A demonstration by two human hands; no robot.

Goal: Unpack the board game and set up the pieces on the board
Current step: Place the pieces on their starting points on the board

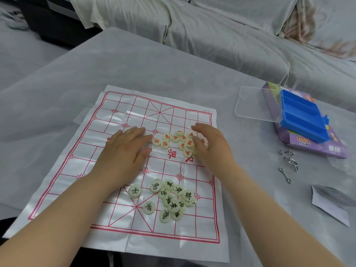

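Note:
A white sheet board point(123, 116) with a red grid lies flat on the table. Several cream discs with red characters point(174, 140) are heaped near its middle. My left hand point(123, 151) lies flat to the left of this heap, fingers straight, fingertips at its edge. My right hand point(210, 145) lies on the heap's right side, fingers straight over some discs. Several discs with black characters point(173, 199) are clustered nearer to me, with two loose ones point(134, 191) to their left.
An empty blue tray point(302, 120) rests on a purple box point(317, 149) at the right, with a clear lid point(254, 103) beside it. Metal wire puzzles point(289, 162) and a folded paper point(329, 205) lie nearer. A covered sofa point(231, 35) runs behind the table.

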